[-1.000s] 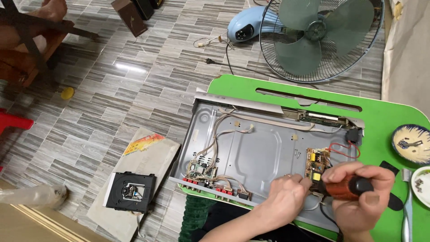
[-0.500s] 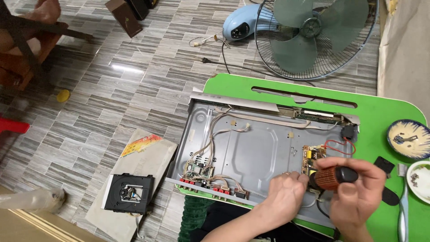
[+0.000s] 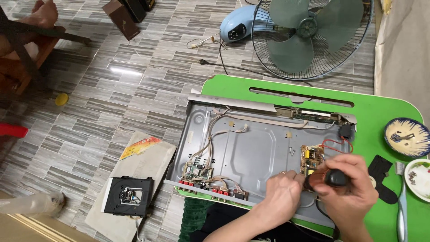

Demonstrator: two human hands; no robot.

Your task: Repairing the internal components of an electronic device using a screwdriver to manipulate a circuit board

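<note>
We see the right hand wrapped tight round a screwdriver with a brown and black handle, fingers fully curled, no gap showing. The handle's long axis runs roughly left-right, the tip end pointing left toward the small yellow circuit board at the right end of the open metal chassis; the tip itself is hidden behind the left hand. We put the left hand just beside the handle's front end, fingers bent and bunched at the shaft or board edge; we cannot tell whether it pinches anything. The board lies just above and left of both hands, the right hand nearer the handle, the left nearer the board. The chassis sits on a green table; a fan stands beyond it, and a removed disc drive lies on the floor to the left.
</note>
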